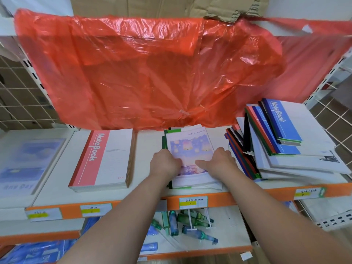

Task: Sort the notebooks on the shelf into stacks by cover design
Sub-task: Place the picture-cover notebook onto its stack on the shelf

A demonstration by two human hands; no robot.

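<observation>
Head view: the white notebook with a purple lantern picture lies on a small stack in the middle of the white shelf. The left hand grips its left edge, the right hand its right edge, both thumbs resting on the cover.

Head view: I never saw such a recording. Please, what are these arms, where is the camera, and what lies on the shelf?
No machine here: a person wears one camera on the head, looking down at their own bare arms. The left hand and right hand grip the sides of a lantern-cover notebook, thumbs on top. It tops a small stack on the white shelf. Left of it lies a neat pink stack; right, a mixed untidy pile. A red plastic sheet hangs behind.
</observation>
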